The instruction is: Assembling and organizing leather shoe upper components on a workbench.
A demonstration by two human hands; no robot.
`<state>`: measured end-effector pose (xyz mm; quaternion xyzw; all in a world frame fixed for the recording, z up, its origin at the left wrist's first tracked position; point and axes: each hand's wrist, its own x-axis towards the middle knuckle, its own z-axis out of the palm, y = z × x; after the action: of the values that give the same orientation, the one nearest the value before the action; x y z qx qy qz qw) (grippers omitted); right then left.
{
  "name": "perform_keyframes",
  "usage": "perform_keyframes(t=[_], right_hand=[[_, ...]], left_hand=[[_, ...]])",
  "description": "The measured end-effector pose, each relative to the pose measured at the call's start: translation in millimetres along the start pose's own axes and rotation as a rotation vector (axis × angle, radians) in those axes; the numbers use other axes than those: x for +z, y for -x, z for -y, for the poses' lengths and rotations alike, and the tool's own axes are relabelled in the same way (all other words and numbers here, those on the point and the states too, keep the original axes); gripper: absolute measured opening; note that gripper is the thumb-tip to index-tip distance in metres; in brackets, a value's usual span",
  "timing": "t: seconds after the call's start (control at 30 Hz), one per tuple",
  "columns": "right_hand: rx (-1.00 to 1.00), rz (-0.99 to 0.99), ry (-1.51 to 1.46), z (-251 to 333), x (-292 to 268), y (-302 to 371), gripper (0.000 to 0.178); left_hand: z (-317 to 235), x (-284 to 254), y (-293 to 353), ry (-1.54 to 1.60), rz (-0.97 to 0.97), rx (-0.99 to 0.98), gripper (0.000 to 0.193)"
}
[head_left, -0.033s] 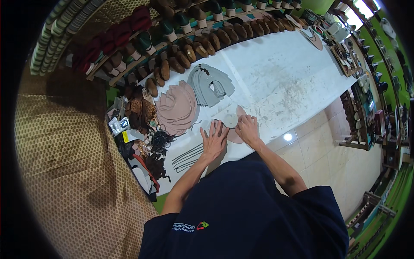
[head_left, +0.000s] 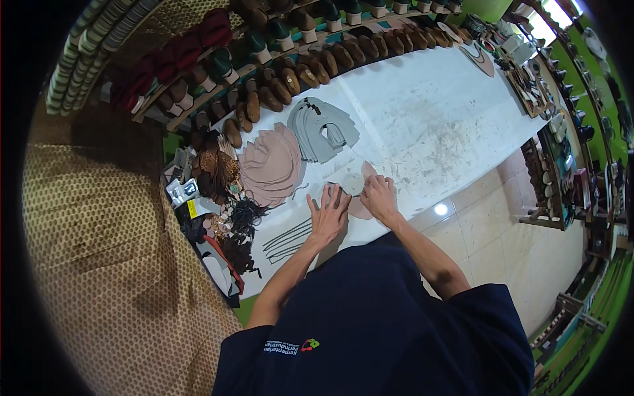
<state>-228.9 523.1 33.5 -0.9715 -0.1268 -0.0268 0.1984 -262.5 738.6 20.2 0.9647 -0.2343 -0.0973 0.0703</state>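
Right hand (head_left: 378, 198) has its fingers bunched on a pink cutout (head_left: 359, 210), can't tell if they're pinching it. Left hand (head_left: 329, 215) is down on the white table (head_left: 403, 125), fingers spread, near a pale disc (head_left: 353, 184). Navy shirt (head_left: 383, 317) shows white lettering plus a red-green logo (head_left: 310, 344); yellow label (head_left: 192, 209) off left.

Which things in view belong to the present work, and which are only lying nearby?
Seemingly in the work:
pink piece at the right hand
pale disc near the left hand
perhaps the matching pink stack

Seemingly just lying about:
grey stack
brown shoe forms
leopard-print material
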Motion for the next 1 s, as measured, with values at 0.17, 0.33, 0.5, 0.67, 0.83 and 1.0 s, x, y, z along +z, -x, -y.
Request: perform_keyframes(t=[0.17, 0.33, 0.5, 0.67, 0.83, 1.0], right_hand=[[-0.011, 0.013, 0.021, -3.2, 1.8, -3.5, 0.013], [-0.02, 0.023, 0.046, -4.2, 2.2, -6.2, 0.014], [-0.021, 0.061, 0.042, -6.9, -0.2, -9.0, 0.014], [0.021, -0.024, -0.101, -11.3, -11.3, 4.2, 0.016], [0.033, -0.035, -0.157, -24.3, -21.1, 28.0, 0.024], [-0.144, -0.091, -0.095, -34.1, -20.6, 32.5, 0.013]], left_hand=[[-7.4, -5.6, -3.3, 0.034, -0.019, -0.012, 0.059], [-15.7, -12.3, -4.2, 0.064, -0.058, -0.025, 0.056], [-19.5, -13.0, -4.2, 0.038, -0.011, -0.037, 0.055], [-25.0, -8.0, 0.1, 0.136, -0.007, -0.052, 0.056], [-26.8, -7.5, 3.3, 0.163, 0.019, -0.105, 0.059], [-35.7, -10.2, 2.7, 0.184, 0.041, -0.201, 0.057]])
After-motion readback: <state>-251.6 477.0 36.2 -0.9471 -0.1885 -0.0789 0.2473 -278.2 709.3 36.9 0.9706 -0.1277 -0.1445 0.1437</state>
